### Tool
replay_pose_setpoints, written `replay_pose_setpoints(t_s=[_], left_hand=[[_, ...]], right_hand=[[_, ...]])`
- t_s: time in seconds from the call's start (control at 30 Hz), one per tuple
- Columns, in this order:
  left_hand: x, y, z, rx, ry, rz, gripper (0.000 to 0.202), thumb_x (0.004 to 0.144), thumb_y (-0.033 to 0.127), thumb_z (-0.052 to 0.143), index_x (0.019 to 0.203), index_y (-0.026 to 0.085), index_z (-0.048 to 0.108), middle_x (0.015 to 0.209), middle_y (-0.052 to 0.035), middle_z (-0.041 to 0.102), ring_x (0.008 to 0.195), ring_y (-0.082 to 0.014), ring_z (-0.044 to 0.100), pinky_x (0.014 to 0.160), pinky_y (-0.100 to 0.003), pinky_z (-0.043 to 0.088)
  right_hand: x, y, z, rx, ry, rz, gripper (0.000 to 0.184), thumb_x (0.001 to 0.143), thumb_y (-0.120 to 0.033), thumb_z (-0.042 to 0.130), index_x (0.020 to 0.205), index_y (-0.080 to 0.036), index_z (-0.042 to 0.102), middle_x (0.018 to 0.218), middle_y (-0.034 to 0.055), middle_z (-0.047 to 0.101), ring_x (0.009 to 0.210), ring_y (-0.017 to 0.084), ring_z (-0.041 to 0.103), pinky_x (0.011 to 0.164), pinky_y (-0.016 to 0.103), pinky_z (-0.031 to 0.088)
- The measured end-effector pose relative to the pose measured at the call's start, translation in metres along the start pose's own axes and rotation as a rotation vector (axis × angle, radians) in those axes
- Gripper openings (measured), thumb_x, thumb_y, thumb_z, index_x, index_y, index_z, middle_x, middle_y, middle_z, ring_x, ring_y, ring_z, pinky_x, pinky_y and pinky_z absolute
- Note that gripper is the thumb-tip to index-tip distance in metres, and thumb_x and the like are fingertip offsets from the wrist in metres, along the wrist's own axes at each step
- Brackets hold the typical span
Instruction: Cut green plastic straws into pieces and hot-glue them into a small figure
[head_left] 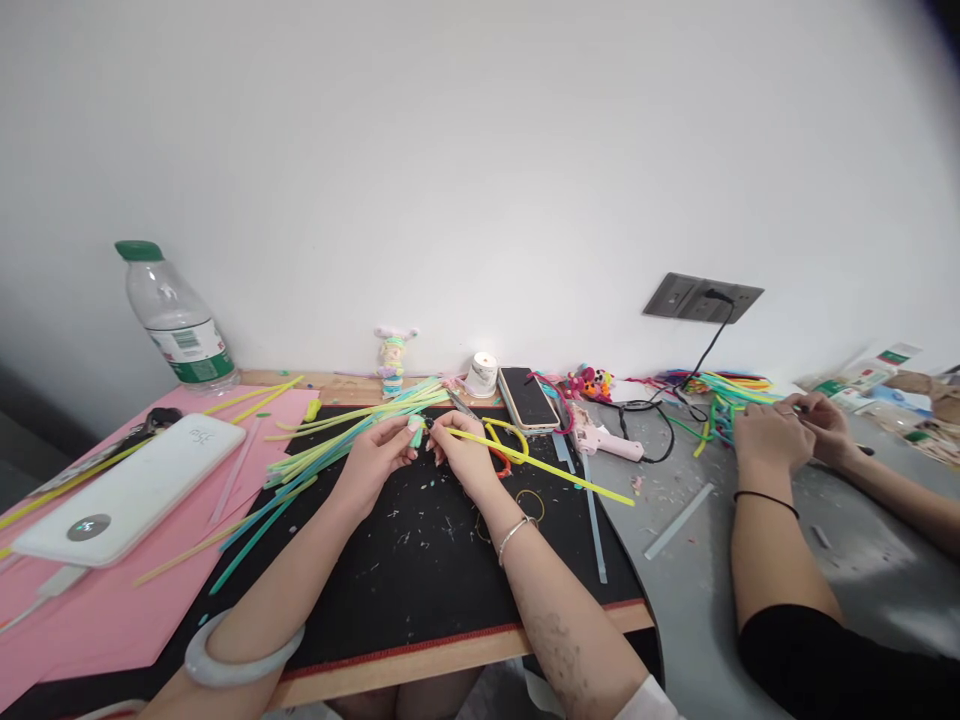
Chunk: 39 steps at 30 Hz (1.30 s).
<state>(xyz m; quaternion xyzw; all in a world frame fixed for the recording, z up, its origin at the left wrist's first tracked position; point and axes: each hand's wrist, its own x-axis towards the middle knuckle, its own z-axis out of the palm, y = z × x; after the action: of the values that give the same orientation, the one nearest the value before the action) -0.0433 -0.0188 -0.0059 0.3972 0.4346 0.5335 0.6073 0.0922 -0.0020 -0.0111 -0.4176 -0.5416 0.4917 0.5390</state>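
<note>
My left hand (375, 455) pinches a small pale green rolled piece (415, 430) over the black mat (420, 580). My right hand (463, 452) is closed on the end of a long yellow straw (555, 470) that runs off to the right, its tip touching the rolled piece. A bundle of green, yellow and teal straws (352, 435) lies fanned out just left of my hands. Yellow-handled scissors (510, 440) rest right behind my right hand. A pale bangle sits on my left wrist and a thin silver bracelet on my right.
A white power bank (127, 490) lies on pink paper (97, 610) at left, a water bottle (176, 320) behind it. A phone (527, 397), a lit candle (482, 372), a small figurine (392, 360) and a glue gun (607, 440) line the back. Another person's hands (787, 430) work with coloured straws at right.
</note>
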Motion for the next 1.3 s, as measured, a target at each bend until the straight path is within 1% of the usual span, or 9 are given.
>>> replay_pose_setpoints(t_s=[0.17, 0.37, 0.6, 0.77, 0.97, 1.3], left_hand=[[-0.0019, 0.0035, 0.0033, 0.052, 0.011, -0.004, 0.044, 0.061, 0.041, 0.073, 0.095, 0.015, 0.064, 0.079, -0.0008, 0.06, 0.059, -0.0084, 0.053, 0.062, -0.024, 0.044], [-0.0023, 0.0042, 0.0034, 0.107, 0.06, 0.01, 0.042, 0.062, 0.045, 0.071, 0.09, 0.015, 0.063, 0.071, 0.0006, 0.059, 0.054, -0.0102, 0.055, 0.058, -0.025, 0.044], [-0.0028, 0.0035, 0.0017, 0.104, 0.04, 0.023, 0.037, 0.065, 0.047, 0.069, 0.083, 0.016, 0.062, 0.067, 0.0013, 0.059, 0.052, -0.0095, 0.055, 0.056, -0.023, 0.044], [-0.0031, 0.0026, 0.0013, 0.101, 0.024, 0.026, 0.036, 0.067, 0.049, 0.066, 0.082, 0.016, 0.06, 0.067, 0.0012, 0.06, 0.052, -0.0101, 0.056, 0.056, -0.023, 0.045], [-0.0027, 0.0019, 0.0025, 0.16, 0.05, 0.065, 0.038, 0.067, 0.051, 0.065, 0.082, 0.016, 0.061, 0.062, 0.0017, 0.06, 0.05, -0.0111, 0.057, 0.054, -0.023, 0.044], [-0.0013, 0.0015, 0.0025, 0.193, 0.06, 0.084, 0.04, 0.067, 0.054, 0.064, 0.081, 0.016, 0.06, 0.059, 0.0013, 0.06, 0.05, -0.0135, 0.058, 0.051, -0.024, 0.044]], right_hand=[[0.001, 0.0016, -0.0027, -0.027, 0.002, -0.012, 0.018, 0.073, -0.03, 0.059, 0.063, -0.017, 0.052, 0.05, -0.0039, 0.055, 0.036, 0.005, 0.043, 0.036, 0.018, 0.036], [0.0002, -0.0011, -0.0014, -0.038, -0.019, -0.017, 0.018, 0.073, -0.03, 0.059, 0.062, -0.017, 0.052, 0.049, -0.0044, 0.053, 0.036, 0.005, 0.042, 0.036, 0.018, 0.035], [-0.0018, -0.0052, 0.0008, -0.017, -0.034, -0.02, 0.019, 0.074, -0.028, 0.057, 0.06, -0.017, 0.051, 0.049, -0.0044, 0.054, 0.036, 0.006, 0.043, 0.037, 0.018, 0.036], [-0.0022, -0.0042, 0.0001, -0.008, -0.028, -0.028, 0.02, 0.075, -0.03, 0.057, 0.06, -0.017, 0.05, 0.05, -0.0041, 0.054, 0.036, 0.006, 0.042, 0.037, 0.019, 0.036], [-0.0019, -0.005, 0.0008, -0.028, -0.028, -0.041, 0.021, 0.075, -0.03, 0.056, 0.06, -0.018, 0.05, 0.049, -0.0044, 0.053, 0.037, 0.006, 0.042, 0.038, 0.018, 0.035], [-0.0026, -0.0059, 0.001, -0.023, -0.03, -0.05, 0.022, 0.075, -0.031, 0.057, 0.06, -0.017, 0.05, 0.049, -0.0041, 0.053, 0.036, 0.006, 0.042, 0.037, 0.019, 0.035]])
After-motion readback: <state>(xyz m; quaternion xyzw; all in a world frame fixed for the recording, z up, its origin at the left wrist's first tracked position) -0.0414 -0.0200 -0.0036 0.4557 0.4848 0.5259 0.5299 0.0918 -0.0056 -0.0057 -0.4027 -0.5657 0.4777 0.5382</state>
